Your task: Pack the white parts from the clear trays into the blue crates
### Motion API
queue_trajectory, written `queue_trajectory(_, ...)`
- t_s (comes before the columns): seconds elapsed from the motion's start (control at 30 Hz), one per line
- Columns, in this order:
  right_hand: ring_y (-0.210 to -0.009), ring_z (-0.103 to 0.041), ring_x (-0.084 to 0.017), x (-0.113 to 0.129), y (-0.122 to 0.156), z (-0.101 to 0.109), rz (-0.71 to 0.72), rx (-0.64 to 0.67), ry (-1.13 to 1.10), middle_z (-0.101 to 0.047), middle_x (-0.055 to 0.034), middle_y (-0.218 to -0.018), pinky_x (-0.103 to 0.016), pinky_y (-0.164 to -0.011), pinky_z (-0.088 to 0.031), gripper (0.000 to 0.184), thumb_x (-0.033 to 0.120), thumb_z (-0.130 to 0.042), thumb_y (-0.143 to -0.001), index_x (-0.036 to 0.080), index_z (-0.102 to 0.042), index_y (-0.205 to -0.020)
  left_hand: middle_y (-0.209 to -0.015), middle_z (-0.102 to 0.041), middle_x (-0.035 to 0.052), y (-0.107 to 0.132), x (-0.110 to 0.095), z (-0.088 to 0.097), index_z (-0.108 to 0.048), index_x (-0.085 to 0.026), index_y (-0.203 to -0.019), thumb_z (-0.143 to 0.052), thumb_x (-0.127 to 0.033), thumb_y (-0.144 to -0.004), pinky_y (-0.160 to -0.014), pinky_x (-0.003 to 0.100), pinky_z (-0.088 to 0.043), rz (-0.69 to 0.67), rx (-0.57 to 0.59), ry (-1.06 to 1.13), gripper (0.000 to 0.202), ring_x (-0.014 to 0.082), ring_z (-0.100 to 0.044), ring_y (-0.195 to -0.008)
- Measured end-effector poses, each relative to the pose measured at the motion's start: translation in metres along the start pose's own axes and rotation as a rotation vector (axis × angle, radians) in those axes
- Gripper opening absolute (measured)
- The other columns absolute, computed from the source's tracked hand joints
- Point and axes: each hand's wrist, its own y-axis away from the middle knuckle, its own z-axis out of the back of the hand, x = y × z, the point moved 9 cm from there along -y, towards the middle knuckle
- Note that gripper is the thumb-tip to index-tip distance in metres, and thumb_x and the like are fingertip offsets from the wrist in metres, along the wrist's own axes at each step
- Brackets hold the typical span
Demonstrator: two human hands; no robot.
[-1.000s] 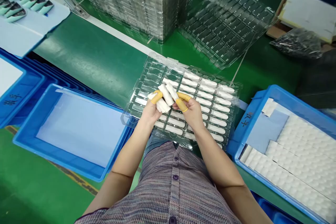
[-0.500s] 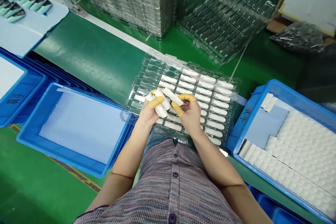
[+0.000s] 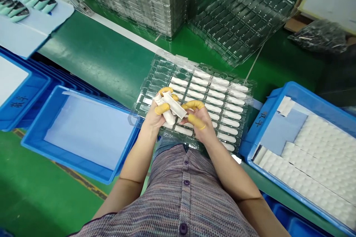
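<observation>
While our left hand (image 3: 156, 115) grips white pieces (image 3: 175, 106) over the clear tray (image 3: 163, 71), toward its near edge, our right hand (image 3: 203, 124) curls its fingers at one piece's end; we cannot tell whether it pinches it. Similar pieces (image 3: 231, 122) line the tray's right edge, beside a blue bin (image 3: 269, 105).

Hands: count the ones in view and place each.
2: the left hand, holding white pieces, and the right hand beside them, both over the clear tray. No others show.
</observation>
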Motion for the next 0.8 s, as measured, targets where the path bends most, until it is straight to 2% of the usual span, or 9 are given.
queue_trajectory(0.07, -0.085, -0.073, -0.019, -0.015, 0.001, -0.003, -0.188, 0.048, -0.236, -0.071, -0.0012, -0.101, -0.033, -0.068, -0.066, 0.043, 0.058, -0.079, -0.080, 0.027, -0.062, -0.105, -0.079, -0.067, -0.0029, -0.001, -0.003, 0.000, -0.060, -0.027, -0.102, -0.101, -0.044, -0.045, -0.066, 0.028, -0.057, -0.003, 0.019, -0.015, 0.073, 0.0169, -0.069, -0.073)
queue_trajectory(0.17, -0.083, -0.077, -0.019, -0.025, 0.002, -0.011, -0.340, 0.123, -0.368, -0.074, -0.0011, -0.096, -0.032, -0.070, -0.068, 0.044, 0.058, -0.083, -0.079, 0.024, -0.066, -0.101, -0.079, -0.067, -0.0018, -0.002, -0.004, -0.003, -0.061, -0.026, -0.098, -0.101, -0.042, -0.047, -0.064, 0.028, -0.056, 0.013, 0.049, -0.024, 0.067, 0.0158, -0.066, -0.070)
queue_trajectory(0.27, -0.088, -0.079, -0.019, -0.028, 0.001, -0.014, -0.388, 0.130, -0.401, -0.077, -0.0022, -0.098, -0.030, -0.071, -0.068, 0.047, 0.053, -0.091, -0.073, 0.023, -0.067, -0.100, -0.080, -0.068, -0.0013, -0.003, -0.004, -0.006, -0.063, -0.024, -0.098, -0.100, -0.040, -0.049, -0.063, 0.027, -0.054, 0.024, 0.048, -0.019, 0.063, 0.0143, -0.063, -0.067)
queue_trajectory(0.4, -0.087, -0.080, -0.018, -0.034, -0.002, -0.014, -0.423, 0.122, -0.400, -0.078, 0.0009, -0.093, -0.025, -0.069, -0.067, 0.048, 0.044, -0.098, -0.064, 0.023, -0.068, -0.096, -0.079, -0.068, -0.0015, -0.003, -0.007, -0.005, -0.064, -0.023, -0.095, -0.098, -0.033, -0.053, -0.061, 0.025, -0.053, 0.002, -0.021, -0.061, 0.055, 0.0139, -0.064, -0.067)
queue_trajectory(0.47, -0.088, -0.080, -0.018, -0.040, -0.004, -0.014, -0.451, 0.128, -0.414, -0.079, 0.0012, -0.094, -0.023, -0.069, -0.067, 0.049, 0.042, -0.099, -0.064, 0.023, -0.068, -0.096, -0.079, -0.069, -0.0010, -0.003, -0.010, -0.004, -0.065, -0.022, -0.094, -0.097, -0.031, -0.054, -0.062, 0.026, -0.053, -0.017, -0.053, -0.090, 0.053, 0.0146, -0.065, -0.068)
queue_trajectory(0.63, -0.094, -0.081, -0.019, -0.050, -0.008, -0.021, -0.501, 0.181, -0.495, -0.080, -0.0012, -0.103, -0.023, -0.070, -0.067, 0.050, 0.048, -0.093, -0.071, 0.025, -0.068, -0.106, -0.080, -0.070, -0.0008, -0.006, -0.015, 0.001, -0.066, -0.020, -0.095, -0.097, -0.030, -0.054, -0.062, 0.026, -0.053, -0.035, -0.078, -0.136, 0.053, 0.0151, -0.066, -0.068)
queue_trajectory(0.8, -0.086, -0.080, -0.018, -0.056, -0.007, -0.025, -0.558, 0.164, -0.582, -0.082, -0.0014, -0.099, -0.022, -0.068, -0.066, 0.048, 0.040, -0.096, -0.067, 0.024, -0.069, -0.102, -0.079, -0.072, -0.0011, -0.012, -0.012, 0.007, -0.068, -0.019, -0.097, -0.098, -0.029, -0.053, -0.059, 0.024, -0.052, -0.017, -0.089, -0.149, 0.054, 0.0138, -0.066, -0.065)
